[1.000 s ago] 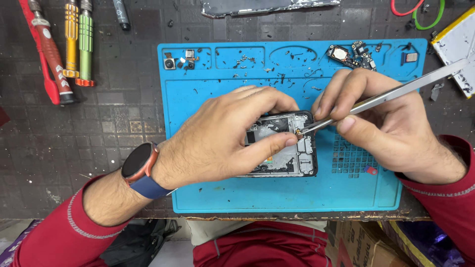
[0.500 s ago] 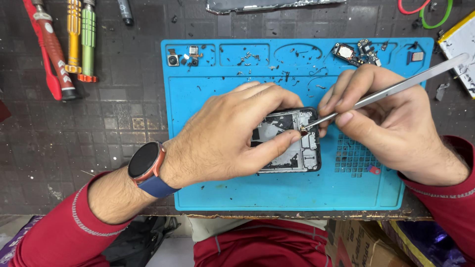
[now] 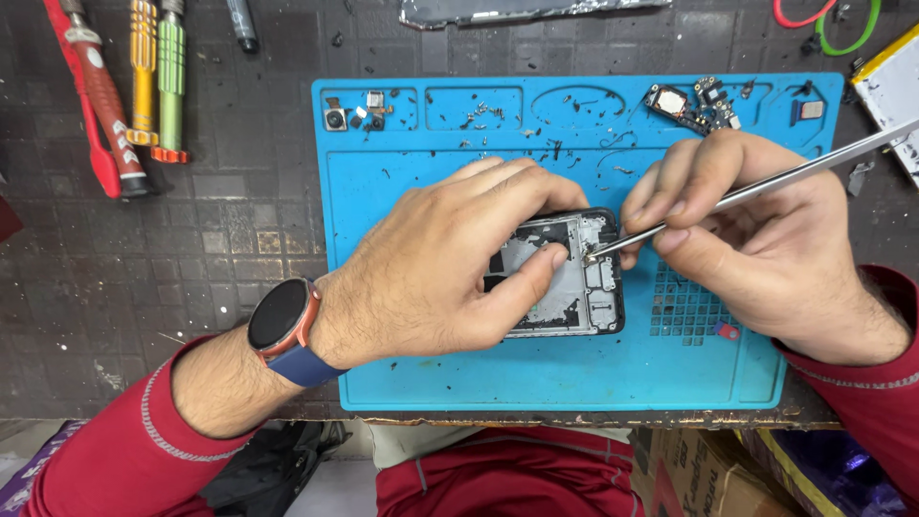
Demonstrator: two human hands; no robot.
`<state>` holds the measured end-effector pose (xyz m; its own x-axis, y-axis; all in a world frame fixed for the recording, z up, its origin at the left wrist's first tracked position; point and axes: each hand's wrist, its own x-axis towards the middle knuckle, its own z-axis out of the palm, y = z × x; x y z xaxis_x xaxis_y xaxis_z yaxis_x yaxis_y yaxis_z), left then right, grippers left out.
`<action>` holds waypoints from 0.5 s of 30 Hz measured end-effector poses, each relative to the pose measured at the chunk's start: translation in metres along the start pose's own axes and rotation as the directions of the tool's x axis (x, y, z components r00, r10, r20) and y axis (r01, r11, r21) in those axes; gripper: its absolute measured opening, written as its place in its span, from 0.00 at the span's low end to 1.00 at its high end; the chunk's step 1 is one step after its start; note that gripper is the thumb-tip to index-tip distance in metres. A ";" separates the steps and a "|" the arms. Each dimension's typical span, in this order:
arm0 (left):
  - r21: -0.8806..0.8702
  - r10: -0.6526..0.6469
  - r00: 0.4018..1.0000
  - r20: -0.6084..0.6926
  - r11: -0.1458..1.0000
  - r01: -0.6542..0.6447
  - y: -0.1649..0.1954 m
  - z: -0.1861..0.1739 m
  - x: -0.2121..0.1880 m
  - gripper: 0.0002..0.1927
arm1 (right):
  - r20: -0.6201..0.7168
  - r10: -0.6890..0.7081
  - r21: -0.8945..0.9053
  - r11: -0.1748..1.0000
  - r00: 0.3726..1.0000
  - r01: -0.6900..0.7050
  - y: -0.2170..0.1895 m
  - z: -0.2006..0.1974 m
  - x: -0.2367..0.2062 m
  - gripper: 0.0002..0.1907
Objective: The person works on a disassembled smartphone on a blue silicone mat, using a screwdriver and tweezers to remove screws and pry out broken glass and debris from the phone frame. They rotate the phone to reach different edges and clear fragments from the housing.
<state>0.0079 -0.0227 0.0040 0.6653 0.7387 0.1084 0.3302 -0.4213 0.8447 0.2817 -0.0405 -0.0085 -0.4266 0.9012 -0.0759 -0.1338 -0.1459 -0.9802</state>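
Observation:
An opened phone frame with bare grey metal inside lies on a blue repair mat. My left hand presses down on it, thumb on the inner plate, covering its left half. My right hand pinches long metal tweezers, whose tips touch the frame's upper right area near my left thumb. A dark watch with a blue strap sits on my left wrist.
Small phone parts and a circuit piece lie in the mat's top compartments, with screws scattered about. Red, yellow and green screwdrivers lie at the upper left. A white box sits at the right edge. The bench front edge runs below the mat.
The view has shifted slightly, so mat and hands sit a little further right. The tweezer tips stay at the frame's upper right; both hands keep their grip.

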 end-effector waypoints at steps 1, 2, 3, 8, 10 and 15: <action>-0.003 0.006 1.000 -0.001 1.000 -0.006 0.000 0.001 0.000 0.15 | 0.006 0.000 0.001 1.000 1.000 0.000 -0.001 0.000 0.001 0.06; -0.004 0.013 1.000 -0.003 1.000 -0.014 -0.001 0.001 0.000 0.15 | 0.013 -0.002 0.001 1.000 1.000 0.002 -0.001 0.000 0.002 0.06; -0.001 0.023 1.000 -0.006 1.000 -0.023 -0.001 0.001 0.000 0.14 | 0.027 0.003 0.003 1.000 1.000 -0.003 -0.001 -0.001 0.003 0.06; 0.007 0.022 1.000 -0.001 1.000 -0.022 -0.002 0.001 0.000 0.15 | 0.078 -0.017 -0.016 1.000 0.997 0.018 -0.003 -0.003 0.002 0.06; 0.007 0.018 1.000 0.001 1.000 -0.018 -0.001 0.000 0.000 0.15 | 0.064 0.029 0.013 0.999 0.998 -0.030 -0.002 -0.004 0.002 0.06; 0.004 0.003 1.000 0.007 1.000 -0.003 0.000 -0.002 0.000 0.15 | 0.072 0.035 0.016 0.999 0.997 -0.036 -0.001 -0.006 0.003 0.06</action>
<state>0.0068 -0.0217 0.0049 0.6708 0.7339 0.1069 0.3308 -0.4251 0.8425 0.2859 -0.0357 -0.0091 -0.4941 0.8640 -0.0970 -0.1321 -0.1848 -0.9739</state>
